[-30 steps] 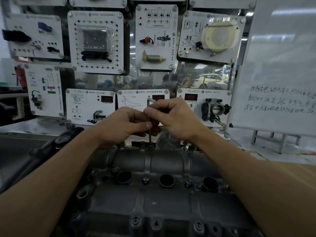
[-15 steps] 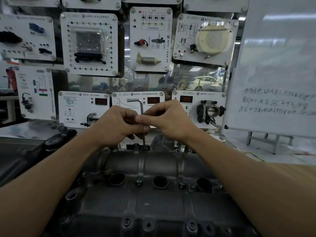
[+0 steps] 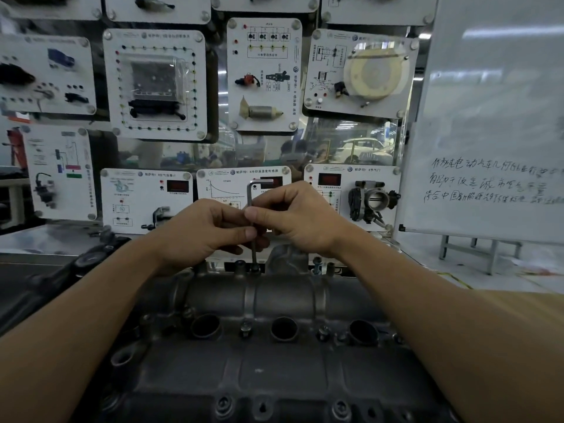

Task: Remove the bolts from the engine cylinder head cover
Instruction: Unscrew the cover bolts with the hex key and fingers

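Left hand (image 3: 201, 236) and right hand (image 3: 300, 219) both closed in a fingertip pinch on the upright shaft of the hex key (image 3: 252, 215); its short arm points right, and its lower tip sits in a bolt (image 3: 254, 269) on the far edge of the engine cover (image 3: 274, 300). More bolts (image 3: 246, 328) remain between the round wells on the near side of that bolt. Judgement: keep the shaft vertical and fully seated, twirl with light, even finger pressure, and lift only once the threads run free.
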{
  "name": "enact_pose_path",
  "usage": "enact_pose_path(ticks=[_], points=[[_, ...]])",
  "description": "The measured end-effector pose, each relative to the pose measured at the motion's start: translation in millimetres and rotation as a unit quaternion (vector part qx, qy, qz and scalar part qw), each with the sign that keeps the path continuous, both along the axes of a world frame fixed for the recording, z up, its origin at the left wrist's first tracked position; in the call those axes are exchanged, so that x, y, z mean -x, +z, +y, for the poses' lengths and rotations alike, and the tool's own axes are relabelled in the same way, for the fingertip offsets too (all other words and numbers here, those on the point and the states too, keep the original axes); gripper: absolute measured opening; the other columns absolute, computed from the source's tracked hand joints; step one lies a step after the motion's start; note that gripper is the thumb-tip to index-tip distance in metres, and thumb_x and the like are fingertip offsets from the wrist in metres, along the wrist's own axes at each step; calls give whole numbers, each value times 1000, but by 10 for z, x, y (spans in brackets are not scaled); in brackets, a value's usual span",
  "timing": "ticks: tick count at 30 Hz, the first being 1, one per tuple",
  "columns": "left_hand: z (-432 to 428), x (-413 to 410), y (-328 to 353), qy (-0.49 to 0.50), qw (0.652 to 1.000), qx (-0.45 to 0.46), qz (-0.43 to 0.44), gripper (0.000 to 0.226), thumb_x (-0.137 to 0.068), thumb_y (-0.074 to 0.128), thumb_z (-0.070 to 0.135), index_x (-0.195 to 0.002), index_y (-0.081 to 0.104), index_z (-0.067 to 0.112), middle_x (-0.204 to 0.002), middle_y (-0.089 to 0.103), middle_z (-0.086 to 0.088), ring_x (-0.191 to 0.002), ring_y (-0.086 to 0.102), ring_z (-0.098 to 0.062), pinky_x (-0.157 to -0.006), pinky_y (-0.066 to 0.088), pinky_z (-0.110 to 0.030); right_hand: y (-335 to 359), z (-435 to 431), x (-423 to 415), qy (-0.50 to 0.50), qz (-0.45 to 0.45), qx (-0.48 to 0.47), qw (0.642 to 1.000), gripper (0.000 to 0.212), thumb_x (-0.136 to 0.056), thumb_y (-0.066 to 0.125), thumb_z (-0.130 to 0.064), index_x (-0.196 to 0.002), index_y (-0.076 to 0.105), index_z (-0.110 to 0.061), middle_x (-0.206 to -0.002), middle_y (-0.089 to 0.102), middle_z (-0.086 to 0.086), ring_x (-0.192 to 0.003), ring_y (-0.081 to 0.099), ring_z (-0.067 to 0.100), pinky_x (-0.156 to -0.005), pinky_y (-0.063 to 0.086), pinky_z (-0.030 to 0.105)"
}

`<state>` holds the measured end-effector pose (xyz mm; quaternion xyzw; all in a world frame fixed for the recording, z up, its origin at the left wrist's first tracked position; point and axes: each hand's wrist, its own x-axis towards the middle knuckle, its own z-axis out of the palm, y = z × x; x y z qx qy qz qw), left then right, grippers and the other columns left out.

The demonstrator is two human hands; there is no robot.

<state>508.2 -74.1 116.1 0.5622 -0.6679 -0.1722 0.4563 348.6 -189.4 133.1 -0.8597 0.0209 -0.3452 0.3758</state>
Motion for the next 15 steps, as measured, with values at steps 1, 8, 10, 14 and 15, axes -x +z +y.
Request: enact_pose_path(ticks=[1, 8, 10, 14, 15], points=[[0, 4, 1, 2, 1000, 2, -1, 25, -83, 64, 26, -101, 77, 15, -98, 78, -3, -94, 73, -16, -78, 57, -23, 3, -5, -3, 0, 3, 2, 1000, 16, -93, 66, -8, -95, 74, 5, -86, 73, 23, -76, 66, 19, -77, 57, 41], [-30, 37, -13, 59, 997, 44, -5, 27, -69, 75, 31, -89, 78, 12, -83, 78, -8, -77, 74, -22, -73, 57, -43, -15, -41, -4, 19, 3, -30, 999, 13, -91, 68, -7, -100, 75, 1, -66, 71, -13, -63, 63, -6, -61, 47, 9], [-28, 53, -11, 73, 996, 52, -13, 31, -66, 77, 33, -87, 76, 10, -79, 77, -7, -70, 73, -21, -70, 57, -41, -22, -18, -9, 11, -12, -37, 999, 13, -86, 75, -10, -94, 76, 0, -75, 76, 0, -72, 68, 4, -65, 55, 19], [-53, 114, -25, 99, 991, 85, -35, 25, -67, 82, 28, -75, 69, 8, -64, 73, -1, -55, 66, -8, -53, 51, -21, -43, -11, -54, -29, -39, -41, 998, 20, -79, 82, -13, -87, 75, 4, -86, 73, 23, -72, 67, 19, -70, 56, 30], [-71, 127, -36, 105, 989, 98, -41, 23, -69, 83, 23, -73, 68, 6, -60, 71, 0, -51, 63, -6, -51, 49, -17, -47, -14, -63, -30, -41, -43, 998, 20, -79, 82, -12, -86, 75, 5, -83, 72, 24, -69, 65, 16, -66, 55, 26]])
